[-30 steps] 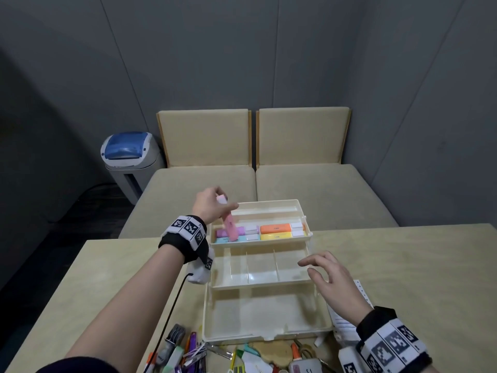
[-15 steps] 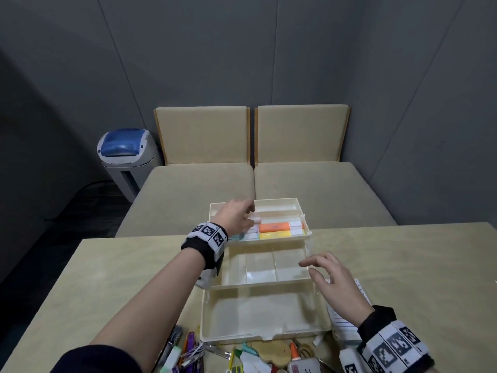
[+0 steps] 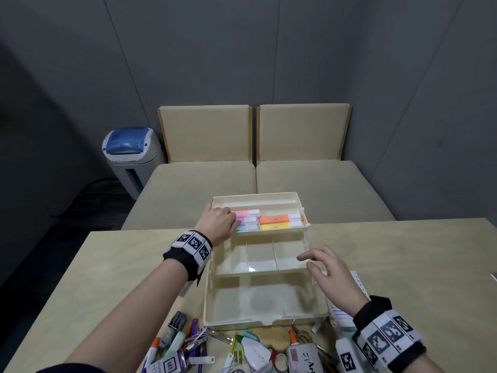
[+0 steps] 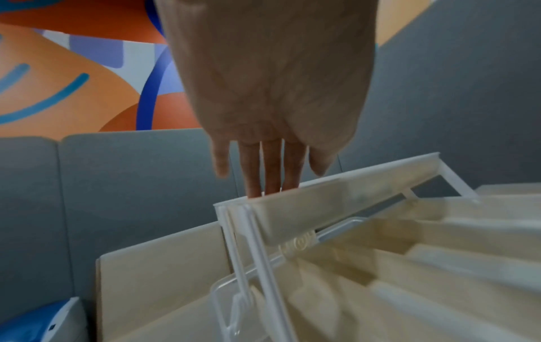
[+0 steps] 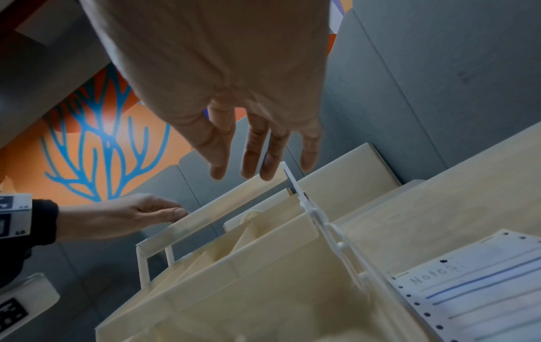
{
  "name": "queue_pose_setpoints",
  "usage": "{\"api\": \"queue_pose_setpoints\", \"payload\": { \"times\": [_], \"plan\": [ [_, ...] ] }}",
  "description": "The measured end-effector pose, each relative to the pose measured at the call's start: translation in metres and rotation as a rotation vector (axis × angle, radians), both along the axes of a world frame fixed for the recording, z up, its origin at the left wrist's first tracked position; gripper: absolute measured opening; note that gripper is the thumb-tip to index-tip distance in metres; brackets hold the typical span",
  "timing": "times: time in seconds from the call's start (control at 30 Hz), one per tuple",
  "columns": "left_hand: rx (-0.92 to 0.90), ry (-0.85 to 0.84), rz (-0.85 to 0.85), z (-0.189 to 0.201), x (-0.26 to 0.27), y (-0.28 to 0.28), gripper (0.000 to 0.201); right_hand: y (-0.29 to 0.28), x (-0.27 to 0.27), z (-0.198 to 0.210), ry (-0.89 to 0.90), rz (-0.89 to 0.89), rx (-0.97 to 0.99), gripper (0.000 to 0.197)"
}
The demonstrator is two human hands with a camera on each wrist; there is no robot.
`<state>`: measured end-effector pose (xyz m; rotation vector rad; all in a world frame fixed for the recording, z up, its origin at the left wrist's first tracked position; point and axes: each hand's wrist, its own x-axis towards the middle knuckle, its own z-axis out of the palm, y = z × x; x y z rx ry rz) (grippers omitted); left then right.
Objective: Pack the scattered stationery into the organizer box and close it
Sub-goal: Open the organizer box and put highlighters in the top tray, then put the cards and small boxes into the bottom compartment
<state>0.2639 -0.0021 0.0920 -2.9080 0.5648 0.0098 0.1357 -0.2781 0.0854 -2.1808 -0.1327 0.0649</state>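
We see the left hand [image 3: 219,220] with straight fingers [image 4: 270,171] close together, touching the left rim of the top tray of the organizer box [image 3: 265,305], which stands open at the surface's near-middle edge. The right hand [image 3: 329,274] hovers over the middle tray's right edge, fingers [image 5: 253,148] loosely spread, holding nothing.

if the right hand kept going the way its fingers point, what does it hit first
Probably the right end of the organizer box's middle tray: the right hand hovers open beside it, fingers aimed left over its rim. Its height above the rim is unclear, so it might pass above.
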Motion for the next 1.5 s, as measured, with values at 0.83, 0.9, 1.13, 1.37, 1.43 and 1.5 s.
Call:
{"api": "queue_pose_setpoints", "payload": {
  "times": [0.83, 0.9, 1.13, 1.37, 1.43, 1.5],
  "plan": [
    [-0.875, 0.257, 0.799, -0.095, -0.253, 0.159, 0.016, 0.127, -0.082, -0.049, 0.273, 0.448, -0.279, 0.017],
    [-0.862, 0.262, 0.833, -0.104, -0.265, 0.171, 0.017, 0.154, -0.091, -0.059, 0.263, 0.530, -0.376, 0.020],
    [-0.812, 0.307, 0.780, -0.110, -0.267, 0.178, 0.016, 0.244, -0.087, -0.080, 0.062, 0.623, -0.567, 0.044],
    [-0.823, 0.377, 0.741, -0.116, -0.268, 0.188, 0.014, 0.270, -0.060, -0.091, 0.086, 0.782, -0.857, 0.042],
    [-0.813, 0.395, 0.747, -0.117, -0.268, 0.194, 0.016, 0.269, -0.057, -0.096, 0.085, 0.786, -0.885, 0.043],
    [-0.809, 0.404, 0.742, -0.118, -0.266, 0.196, 0.016, 0.268, -0.057, -0.099, 0.071, 0.747, -0.888, 0.042]
  ]
}}
